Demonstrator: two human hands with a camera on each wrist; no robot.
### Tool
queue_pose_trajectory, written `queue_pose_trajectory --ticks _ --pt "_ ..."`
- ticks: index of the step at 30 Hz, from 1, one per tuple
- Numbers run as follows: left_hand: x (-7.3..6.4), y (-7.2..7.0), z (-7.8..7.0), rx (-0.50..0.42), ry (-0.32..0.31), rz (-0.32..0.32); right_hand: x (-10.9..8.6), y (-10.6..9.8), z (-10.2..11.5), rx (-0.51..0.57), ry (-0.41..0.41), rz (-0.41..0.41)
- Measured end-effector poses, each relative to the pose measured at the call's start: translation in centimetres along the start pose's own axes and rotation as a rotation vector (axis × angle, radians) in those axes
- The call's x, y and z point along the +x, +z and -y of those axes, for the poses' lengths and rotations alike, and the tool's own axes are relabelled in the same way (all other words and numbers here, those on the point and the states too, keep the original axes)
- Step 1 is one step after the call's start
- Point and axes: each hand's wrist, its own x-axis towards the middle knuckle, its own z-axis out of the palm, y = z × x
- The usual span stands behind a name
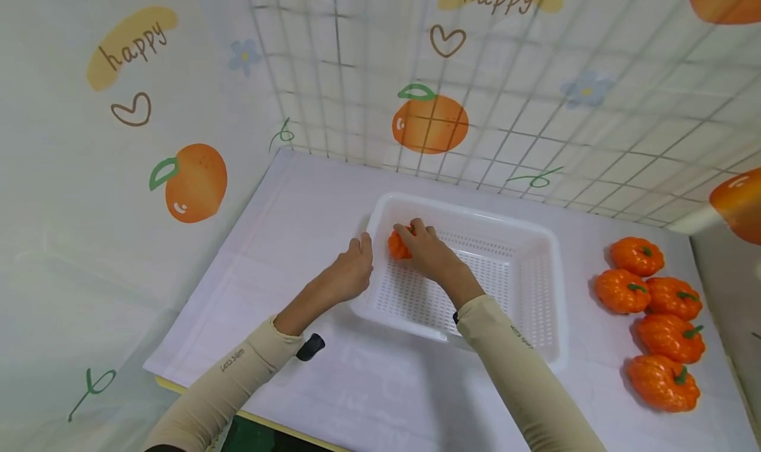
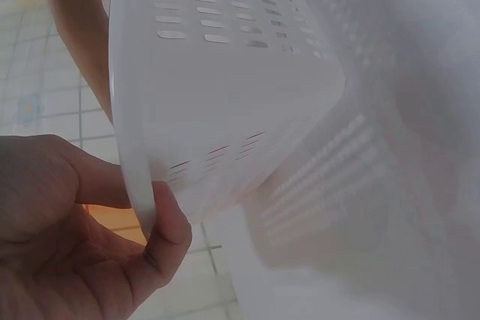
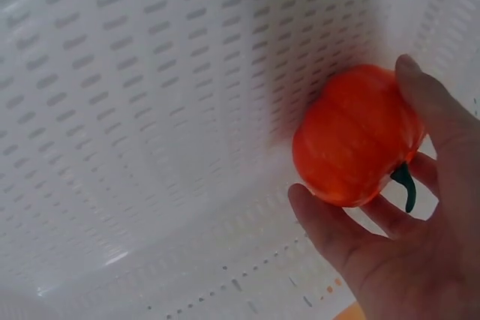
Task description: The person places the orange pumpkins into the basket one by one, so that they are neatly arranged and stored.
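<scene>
A white perforated plastic basket [image 1: 538, 260] sits on the table. My left hand [image 1: 352, 271] pinches its left rim; in the left wrist view the thumb and a finger [image 2: 171, 226] lie on either side of that rim. Inside the basket, by its left end, my right hand [image 1: 429, 250] has its fingers curled round a small orange pumpkin [image 1: 397, 245]. The right wrist view shows the pumpkin [image 3: 356, 136] close against the basket's perforated surface, its green stem [image 3: 406, 185] toward the palm.
Several more orange pumpkins [image 1: 670, 338] lie on the table to the right of the basket. A white wire grid [image 1: 535, 135] stands behind a sheer printed curtain at the back. A black object [image 1: 310, 347] shows by the left wrist.
</scene>
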Motion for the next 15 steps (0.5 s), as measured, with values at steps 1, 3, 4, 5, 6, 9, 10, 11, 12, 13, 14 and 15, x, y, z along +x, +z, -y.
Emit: queue_pose_trajectory --ticks 1,3,4,5,6,9,10,11,12,13,14,15 --pt "0.0 0.0 0.0 -0.003 -0.003 0.003 0.0 0.0 0.0 0.000 0.000 0.003" --pt "0.0 0.0 0.0 -0.013 -0.008 0.007 -0.1 -0.2 -0.1 0.004 -0.003 0.007" --pt "0.0 0.0 0.0 -0.017 -0.009 0.009 -0.2 -0.2 -0.1 0.007 -0.004 0.009" --pt "0.0 0.0 -0.1 -0.019 -0.009 0.009 -0.3 -0.3 -0.1 0.016 -0.007 0.012" --pt "0.0 0.0 -0.1 -0.018 -0.011 0.009 -0.3 -0.5 -0.1 0.023 -0.007 0.016" --pt "0.0 0.0 -0.2 -0.037 -0.018 0.013 -0.8 -1.0 -0.2 0.040 -0.008 0.028" --pt "0.0 0.0 -0.3 -0.040 -0.022 0.013 -0.9 -1.3 -0.3 0.046 -0.007 0.034" --pt "0.0 0.0 -0.3 -0.049 -0.027 0.012 -1.1 -1.5 -0.4 0.052 -0.009 0.037" --pt "-0.1 0.0 -0.3 -0.053 -0.028 0.010 -1.3 -1.7 -0.5 0.059 -0.010 0.035" --pt "-0.1 0.0 -0.3 -0.056 -0.027 0.008 -1.5 -1.9 -0.7 0.065 -0.014 0.031" --pt "-0.1 0.0 -0.3 -0.056 -0.025 0.006 -1.7 -2.1 -0.8 0.071 -0.018 0.023" --pt "-0.1 0.1 -0.3 -0.058 -0.022 0.001 -1.9 -2.3 -0.9 0.083 -0.019 0.015"
